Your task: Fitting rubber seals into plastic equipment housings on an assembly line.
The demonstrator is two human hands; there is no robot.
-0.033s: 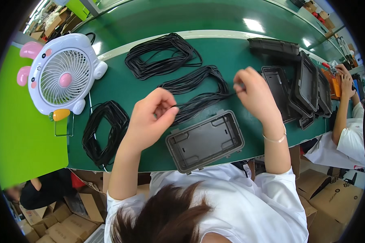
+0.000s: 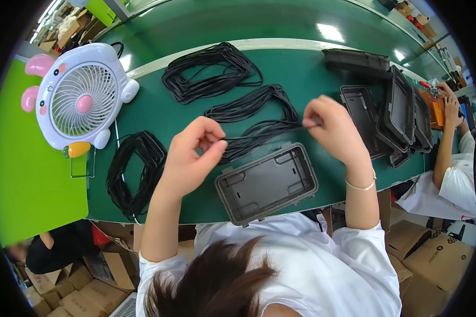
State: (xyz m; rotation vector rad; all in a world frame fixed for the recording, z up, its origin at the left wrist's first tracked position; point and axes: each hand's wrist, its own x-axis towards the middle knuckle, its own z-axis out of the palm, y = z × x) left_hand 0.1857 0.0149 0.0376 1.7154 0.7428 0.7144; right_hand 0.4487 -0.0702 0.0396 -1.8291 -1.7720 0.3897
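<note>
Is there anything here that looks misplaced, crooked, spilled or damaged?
Nothing looks spilled or visibly damaged. Two things look odd: the rabbit-faced fan at the left, decorative beside black cable coils, and the dark plastic cases at the right, leaning askew in a pile.

This looked like a workshop or a small assembly floor, for the long green surface (image 2: 296, 68) carried like parts in quantity: several coils of black cable (image 2: 239, 66), a shallow dark plastic case (image 2: 269, 182) and a heap of similar cases (image 2: 399, 105) toward the right. A co-worker in white (image 2: 457, 179) was busy with their hands farther along at the right, as at a shared workstation. Brown cardboard cartons (image 2: 433, 259) crowded the space below on both sides, and more boxes and mixed goods (image 2: 69, 31) filled the far left corner.
</note>
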